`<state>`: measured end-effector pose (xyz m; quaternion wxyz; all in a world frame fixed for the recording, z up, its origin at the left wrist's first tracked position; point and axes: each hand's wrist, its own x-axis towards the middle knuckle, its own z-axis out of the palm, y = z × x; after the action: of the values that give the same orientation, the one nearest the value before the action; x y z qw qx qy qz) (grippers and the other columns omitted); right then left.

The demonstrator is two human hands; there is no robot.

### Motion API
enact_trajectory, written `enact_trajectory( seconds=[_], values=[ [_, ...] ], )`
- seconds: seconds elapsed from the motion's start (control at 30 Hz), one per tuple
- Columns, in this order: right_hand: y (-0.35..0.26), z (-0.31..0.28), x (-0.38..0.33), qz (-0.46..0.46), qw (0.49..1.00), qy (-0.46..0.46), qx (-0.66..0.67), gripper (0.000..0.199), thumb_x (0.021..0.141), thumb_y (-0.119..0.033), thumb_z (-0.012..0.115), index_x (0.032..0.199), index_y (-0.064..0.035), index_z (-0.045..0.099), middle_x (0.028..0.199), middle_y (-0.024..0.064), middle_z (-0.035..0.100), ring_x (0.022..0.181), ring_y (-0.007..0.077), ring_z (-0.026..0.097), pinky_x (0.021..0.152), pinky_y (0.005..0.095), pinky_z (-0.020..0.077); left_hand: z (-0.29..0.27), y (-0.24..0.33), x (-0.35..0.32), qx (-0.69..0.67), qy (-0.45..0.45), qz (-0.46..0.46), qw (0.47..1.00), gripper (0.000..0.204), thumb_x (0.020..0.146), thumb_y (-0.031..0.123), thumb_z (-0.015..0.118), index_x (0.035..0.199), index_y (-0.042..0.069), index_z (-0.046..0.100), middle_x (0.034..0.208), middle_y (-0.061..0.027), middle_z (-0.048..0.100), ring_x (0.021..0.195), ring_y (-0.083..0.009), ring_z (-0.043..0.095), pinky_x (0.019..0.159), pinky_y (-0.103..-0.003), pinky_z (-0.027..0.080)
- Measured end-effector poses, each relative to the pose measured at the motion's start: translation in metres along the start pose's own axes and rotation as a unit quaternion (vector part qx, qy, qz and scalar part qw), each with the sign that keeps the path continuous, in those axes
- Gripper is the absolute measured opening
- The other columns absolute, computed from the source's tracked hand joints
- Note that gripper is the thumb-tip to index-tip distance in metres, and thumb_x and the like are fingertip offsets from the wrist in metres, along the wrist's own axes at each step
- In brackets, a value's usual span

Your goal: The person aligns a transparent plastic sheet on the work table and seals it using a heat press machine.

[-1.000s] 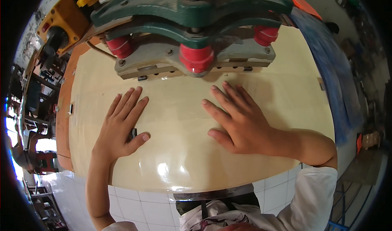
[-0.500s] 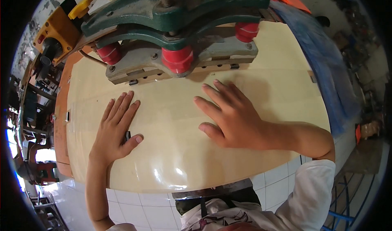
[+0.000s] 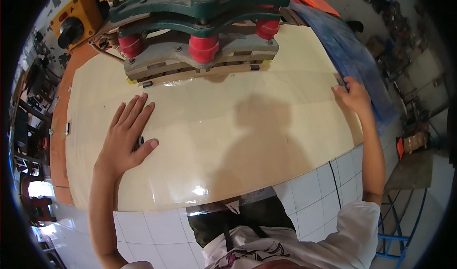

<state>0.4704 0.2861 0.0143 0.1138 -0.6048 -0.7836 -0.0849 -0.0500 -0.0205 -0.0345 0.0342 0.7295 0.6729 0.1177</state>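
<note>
A clear, glossy plastic sheet (image 3: 190, 140) lies over the cream tabletop. My left hand (image 3: 124, 138) rests flat on it, fingers stretched forward and thumb out to the side. Beside that thumb a small dark block (image 3: 138, 143) partly shows. At the table's right edge my right hand (image 3: 356, 98) has its fingers bent, thumb and forefinger close to a small dark piece (image 3: 341, 81). What those fingers hold, if anything, is hidden. Ahead of both hands stands a green press head (image 3: 204, 21) with red cushions (image 3: 203, 48) above a grey metal bar (image 3: 200, 62).
A yellow control box (image 3: 76, 19) with a black knob is at the far left. Blue plastic sheeting (image 3: 342, 45) hangs along the right edge, with an orange sheet (image 3: 314, 1) behind it. Down to the right is a blue metal frame (image 3: 397, 238) on the tiled floor.
My right hand has moved right, from the middle of the sheet to the table's right edge. My left hand stays flat. The view has shifted slightly.
</note>
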Motion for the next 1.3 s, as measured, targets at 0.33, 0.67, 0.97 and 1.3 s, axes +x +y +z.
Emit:
enact_trajectory(
  seconds=[0.33,0.67,0.97,1.3],
  values=[
    [0.090,0.052,0.040,0.041,0.968,-0.052,0.242,0.045,0.084,-0.025,0.084,0.120,0.0000,0.071,0.092,0.0083,0.073,0.081,0.0187,0.070,0.074,0.0323,0.0539,-0.005,-0.001,-0.007,-0.002,0.000,-0.012,1.000,0.081,0.095,0.054,0.054,0.158,0.004,0.044,0.168,-0.0218,0.035,0.156,-0.0418,0.030,0.129,-0.055,0.018],
    [0.038,-0.029,0.009,0.051,0.869,0.193,0.452,0.017,0.102,-0.025,0.072,0.104,-0.0078,0.071,0.089,-0.0025,0.066,0.067,0.0059,0.061,0.058,0.0218,0.0456,-0.003,-0.005,-0.008,0.010,-0.008,-0.002,1.000,0.083,0.096,0.056,0.053,0.159,0.003,0.042,0.168,-0.0238,0.034,0.156,-0.0425,0.029,0.129,-0.054,0.017],
    [0.048,-0.037,0.018,0.086,0.843,0.195,0.494,0.017,0.101,-0.027,0.073,0.100,-0.0106,0.070,0.080,-0.0042,0.060,0.058,0.0056,0.056,0.052,0.0231,0.0419,-0.003,-0.004,-0.007,0.003,-0.001,-0.003,1.000,0.083,0.096,0.057,0.053,0.159,0.004,0.043,0.168,-0.0227,0.034,0.156,-0.0420,0.030,0.129,-0.054,0.017],
    [0.067,0.011,0.036,0.215,0.874,-0.040,0.433,0.012,0.093,-0.018,0.071,0.084,-0.0127,0.067,0.066,-0.0043,0.058,0.049,0.0058,0.049,0.044,0.0239,0.0345,-0.001,-0.007,-0.008,0.016,0.001,-0.002,1.000,0.083,0.096,0.058,0.053,0.159,0.006,0.043,0.169,-0.0210,0.034,0.156,-0.0421,0.030,0.129,-0.054,0.018]
  ],
)
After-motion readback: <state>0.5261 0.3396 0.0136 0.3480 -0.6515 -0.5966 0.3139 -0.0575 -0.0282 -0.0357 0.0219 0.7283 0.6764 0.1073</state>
